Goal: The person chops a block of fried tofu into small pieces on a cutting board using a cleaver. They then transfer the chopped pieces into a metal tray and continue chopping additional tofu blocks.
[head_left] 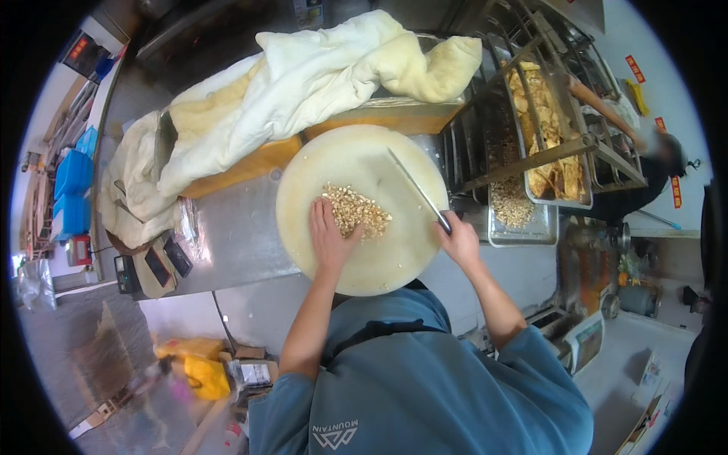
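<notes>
A large round cream-coloured cutting board (318, 153) lies before me on a metal worktop. Near its middle is a pile of small chopped, pale brown pieces (355, 210), possibly chopped nuts. My left hand (333, 236) rests on the pile's near left side, palm down with thumb and fingers apart. In my right hand (459, 239), at the board's right edge, is a knife (418, 190). Its blade points away from me and to the left, over the board and apart from the pile.
Behind the board, white cloth (318, 79) covers wooden boxes (387, 116). To the right, a metal rack (523, 159) holds trays of browned food (549, 131) and chopped pieces (509, 202). Beyond it is another person (620, 193). Phones (178, 257) lie at the worktop's left end.
</notes>
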Tool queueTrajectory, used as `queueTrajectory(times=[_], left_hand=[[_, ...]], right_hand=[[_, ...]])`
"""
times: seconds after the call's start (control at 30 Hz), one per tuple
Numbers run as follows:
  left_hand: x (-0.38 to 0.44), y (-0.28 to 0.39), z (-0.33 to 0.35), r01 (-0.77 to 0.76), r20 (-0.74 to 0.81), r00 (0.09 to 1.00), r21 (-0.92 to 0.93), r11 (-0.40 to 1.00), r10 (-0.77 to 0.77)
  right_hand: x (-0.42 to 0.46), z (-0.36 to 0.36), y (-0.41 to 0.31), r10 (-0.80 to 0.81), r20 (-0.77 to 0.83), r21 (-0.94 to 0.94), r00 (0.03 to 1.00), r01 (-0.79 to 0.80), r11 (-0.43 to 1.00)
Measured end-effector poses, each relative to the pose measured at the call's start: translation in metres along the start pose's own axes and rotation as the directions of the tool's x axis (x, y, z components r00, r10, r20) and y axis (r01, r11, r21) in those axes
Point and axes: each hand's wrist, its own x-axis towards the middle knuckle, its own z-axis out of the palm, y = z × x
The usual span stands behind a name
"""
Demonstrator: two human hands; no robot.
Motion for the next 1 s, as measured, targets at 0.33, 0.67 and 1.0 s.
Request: queueTrajectory(times=[0.33,0.67,1.0], left_hand=[[-0.005,-0.011,0.007,-0.113,-0.083,0.990,-0.036,0.993,0.110],[-0.013,0.000,0.007,-0.111,-0.068,0.992,-0.083,0.990,0.105],[-0.042,0.051,0.030,-0.023,-0.142,0.990,-0.243,0.970,-0.012]], right_hand=[[-0.080,0.057,-0.037,0.171,0.006,-0.048,0.985,-0.171,0.984],[-0.124,0.057,0.025,0.406,0.424,0.814,0.809,-0.538,0.221],[-0.143,0.148,-0.059,0.245,0.480,0.835,0.842,-0.525,0.167]])
